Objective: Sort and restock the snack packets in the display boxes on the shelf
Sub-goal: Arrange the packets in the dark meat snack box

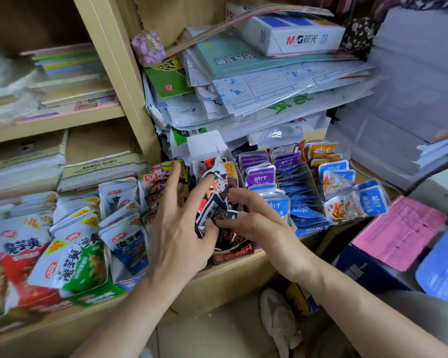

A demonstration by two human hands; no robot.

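Left hand (pixel 181 228) is resting at the middle of the shelf (pixel 230 277) with its fingers spread and mostly straight. Its thumb is pressing against the near side of a bunch of dark packets (pixel 217 192); through the blur it seems to be steadying them rather than gripping. Right hand (pixel 248 215) is meeting the bunch from the right, its fingers curled and pinching the packets from that side. Those packets are sitting half out of the dark box (pixel 233 254) at the shelf's near edge, fanned and crooked, not yet lying in a row.

Just right of the hands, purple packets (pixel 259 177) and blue packets (pixel 303 205) are standing filed in their boxes, which looks like finished work. Farther right, a few blue-and-white packets (pixel 357 202) are lying loose across the top of their box. On the left, the white bags (pixel 75 254) are leaning every which way.

Judging by that, the job is sitting somewhere around the middle. Two rows are looking tidy, the dark box is being dealt with, and both ends are waiting to be straightened. Stacked papers (pixel 282 81) are sitting in a heap on the far side.
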